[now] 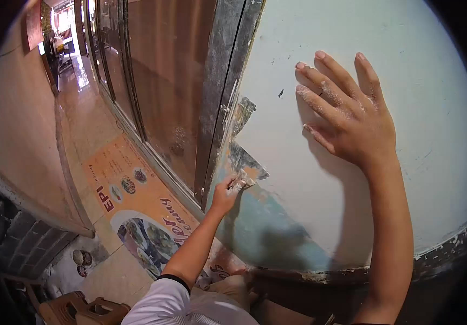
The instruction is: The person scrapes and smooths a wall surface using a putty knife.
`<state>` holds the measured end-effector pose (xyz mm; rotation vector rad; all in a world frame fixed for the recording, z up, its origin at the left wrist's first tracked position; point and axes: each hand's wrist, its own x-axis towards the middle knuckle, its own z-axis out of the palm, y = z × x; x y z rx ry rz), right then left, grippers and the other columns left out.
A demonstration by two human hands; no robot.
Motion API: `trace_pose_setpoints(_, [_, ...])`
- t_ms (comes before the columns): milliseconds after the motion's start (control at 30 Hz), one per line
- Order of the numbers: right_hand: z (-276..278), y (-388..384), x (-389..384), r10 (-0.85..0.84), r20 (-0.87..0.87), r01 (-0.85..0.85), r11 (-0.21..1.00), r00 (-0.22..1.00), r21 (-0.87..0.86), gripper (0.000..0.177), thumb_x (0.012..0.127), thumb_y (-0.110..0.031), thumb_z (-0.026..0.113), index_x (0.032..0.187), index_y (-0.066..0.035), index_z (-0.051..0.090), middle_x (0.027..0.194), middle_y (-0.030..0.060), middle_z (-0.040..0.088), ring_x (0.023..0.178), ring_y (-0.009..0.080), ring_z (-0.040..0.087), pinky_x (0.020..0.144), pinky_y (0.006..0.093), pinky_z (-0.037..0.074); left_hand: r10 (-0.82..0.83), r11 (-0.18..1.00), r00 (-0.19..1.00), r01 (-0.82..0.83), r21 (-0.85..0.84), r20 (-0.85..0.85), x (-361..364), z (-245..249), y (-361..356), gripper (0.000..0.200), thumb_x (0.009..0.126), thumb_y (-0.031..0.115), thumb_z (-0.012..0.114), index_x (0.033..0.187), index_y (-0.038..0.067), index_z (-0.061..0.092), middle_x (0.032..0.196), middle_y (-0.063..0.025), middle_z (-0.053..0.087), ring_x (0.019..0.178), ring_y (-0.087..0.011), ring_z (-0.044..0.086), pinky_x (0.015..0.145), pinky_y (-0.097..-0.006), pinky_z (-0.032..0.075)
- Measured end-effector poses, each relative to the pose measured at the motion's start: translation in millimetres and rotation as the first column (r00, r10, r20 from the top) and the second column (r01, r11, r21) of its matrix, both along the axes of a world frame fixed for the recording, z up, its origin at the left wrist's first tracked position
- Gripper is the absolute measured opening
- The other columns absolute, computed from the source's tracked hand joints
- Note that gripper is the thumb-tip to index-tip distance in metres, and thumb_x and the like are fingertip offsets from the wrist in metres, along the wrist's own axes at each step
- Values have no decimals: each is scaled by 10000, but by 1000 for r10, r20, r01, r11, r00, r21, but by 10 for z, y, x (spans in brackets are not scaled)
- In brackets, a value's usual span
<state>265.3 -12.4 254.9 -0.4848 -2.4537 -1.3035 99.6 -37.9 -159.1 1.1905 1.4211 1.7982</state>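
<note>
My left hand (228,194) is closed around a small scraper (248,177), its edge against the wall near the door frame. White dust or paste coats the fingers, and much of the tool is hidden by them. Just above it is a scraped patch (244,158) showing grey and orange under the paint. My right hand (347,105) lies on the pale painted wall (320,211) with its fingers spread, holding nothing; white specks cover its knuckles. Lower down, the wall shows a bluish-green area (255,225).
A dark door frame (220,97) with a glass panel (168,70) borders the wall on the left. An orange printed banner (120,162) lies on the tiled floor. Brown plastic stools (101,311) and a round tin (82,257) stand at lower left.
</note>
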Motion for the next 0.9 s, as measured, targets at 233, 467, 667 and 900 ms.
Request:
trace_pose_setpoints(233, [-14,4,10,-6,0,6,1000,1000,4,584,712,-420,876,1248,-313,669,1555,-153,492,1515,103,346,1333,516,115,61,998,997,-59,32,-57,63,334,-78,347,958,263,764,1156,-8,678,875,-103,711,804,-124,633,744,-315,518])
trace_pose_setpoints(467, [7,5,24,8,14,-7,1000,1000,-12,640,694,-393,889,1278,-291,650,1588,-142,467,1532,132,335,1324,530,116,105,994,987,-108,-19,-124,8,143,-34,317,959,222,765,1142,-24,683,889,-91,730,852,-121,669,779,-296,533])
trace_pose_setpoints(667, [8,-3,16,4,12,-4,1000,1000,-15,620,705,-396,883,1271,-287,656,1593,-136,462,1535,133,328,1327,528,109,34,998,995,-30,46,-96,94,503,-49,306,964,228,756,1136,-16,686,873,-72,715,810,-113,637,741,-300,516])
trace_pose_setpoints(900, [-2,-9,5,24,-10,-24,999,1000,23,493,739,-428,853,1192,-294,710,1509,-143,534,1493,97,373,1328,515,144,45,999,998,-44,26,-49,106,391,-71,270,970,208,750,1131,-2,694,893,-61,715,820,-112,642,759,-297,518])
